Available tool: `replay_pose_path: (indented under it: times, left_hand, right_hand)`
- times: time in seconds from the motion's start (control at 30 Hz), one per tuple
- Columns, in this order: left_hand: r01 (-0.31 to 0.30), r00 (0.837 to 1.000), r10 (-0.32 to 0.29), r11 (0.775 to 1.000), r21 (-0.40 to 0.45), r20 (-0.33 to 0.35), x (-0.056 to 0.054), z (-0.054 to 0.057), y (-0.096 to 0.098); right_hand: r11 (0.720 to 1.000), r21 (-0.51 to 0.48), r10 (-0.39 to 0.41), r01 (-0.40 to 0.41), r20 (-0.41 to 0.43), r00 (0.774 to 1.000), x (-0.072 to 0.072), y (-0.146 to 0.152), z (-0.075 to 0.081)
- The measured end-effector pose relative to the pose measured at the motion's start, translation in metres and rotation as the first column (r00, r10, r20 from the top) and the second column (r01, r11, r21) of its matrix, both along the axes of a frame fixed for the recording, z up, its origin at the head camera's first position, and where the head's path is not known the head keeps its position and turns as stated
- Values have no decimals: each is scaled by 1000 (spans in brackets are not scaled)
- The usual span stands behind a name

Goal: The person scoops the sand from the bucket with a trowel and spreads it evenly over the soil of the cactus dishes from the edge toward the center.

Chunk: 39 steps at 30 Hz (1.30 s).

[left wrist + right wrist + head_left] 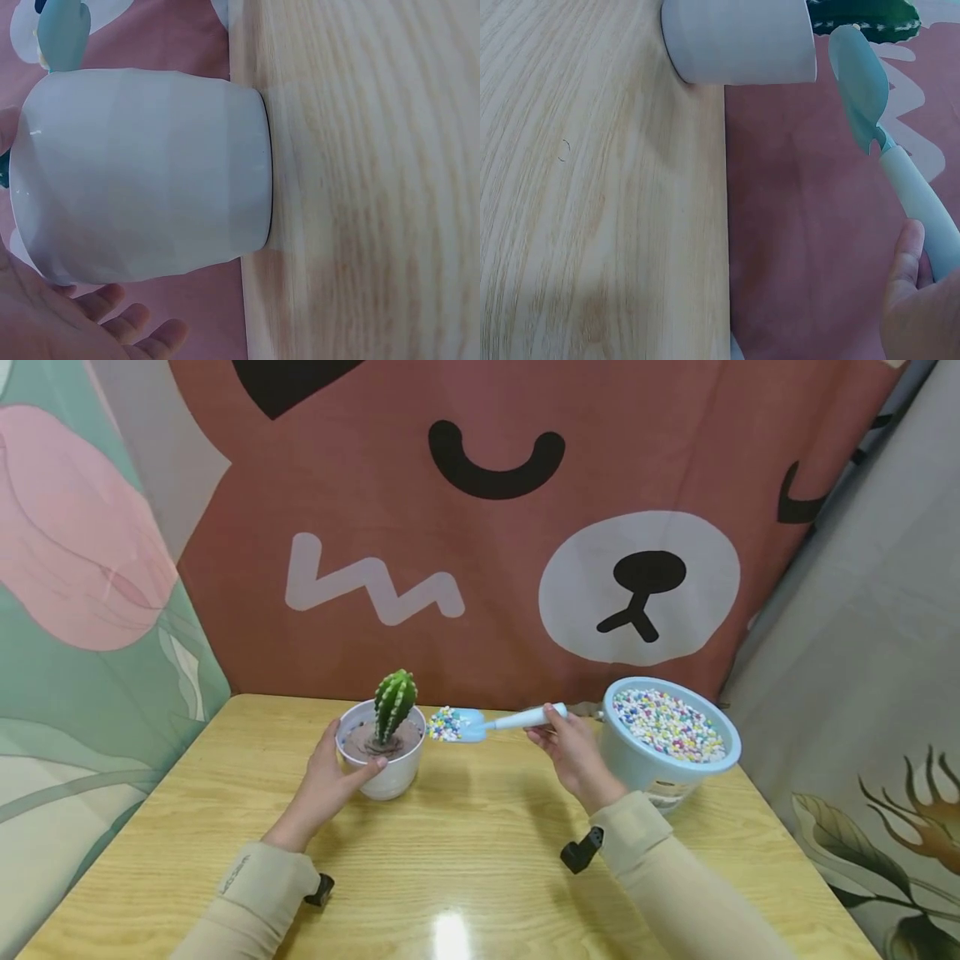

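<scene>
A green ribbed cactus [394, 703] grows in a white pot [393, 777] of brownish soil, which stands upright on the table. My left hand [327, 785] holds the pot from its left side, thumb along the near rim; the left wrist view shows the other fingers spread beside the white wall. My right hand [576, 756] grips the handle of a light blue toy shovel [517, 720]. Small multicoloured beads [446, 724] lie in its blade, level with the pot's rim at its right. In the right wrist view the shovel's blade [861, 79] appears beside the cactus top.
A light blue bucket [626, 756] full of multicoloured beads [667, 725] stands right of my right hand. The wooden table [450, 827] ends against a brown bear-patterned cloth [495, 652]. Patterned curtains [840, 710] hang at both sides.
</scene>
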<state>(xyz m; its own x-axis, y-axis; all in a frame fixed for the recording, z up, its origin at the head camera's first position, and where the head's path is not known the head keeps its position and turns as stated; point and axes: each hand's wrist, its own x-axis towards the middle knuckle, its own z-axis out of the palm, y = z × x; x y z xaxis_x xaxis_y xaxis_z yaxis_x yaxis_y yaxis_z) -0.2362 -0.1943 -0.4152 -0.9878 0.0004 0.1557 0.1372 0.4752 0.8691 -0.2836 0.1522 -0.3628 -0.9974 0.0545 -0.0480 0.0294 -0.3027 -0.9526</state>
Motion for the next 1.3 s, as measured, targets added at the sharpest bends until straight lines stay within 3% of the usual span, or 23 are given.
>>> replay_pose_path:
  times: [0.67,1.3]
  left_hand:
    - [-2,1000,2,1000,9,-24,-1,-5,0]
    - [-9,1000,9,1000,15,3,1,-3,1]
  right_hand:
    - [998,68,14,-15,11,1000,-2,-20,3]
    - [994,110,16,-14,-17,1000,-3,-24,10]
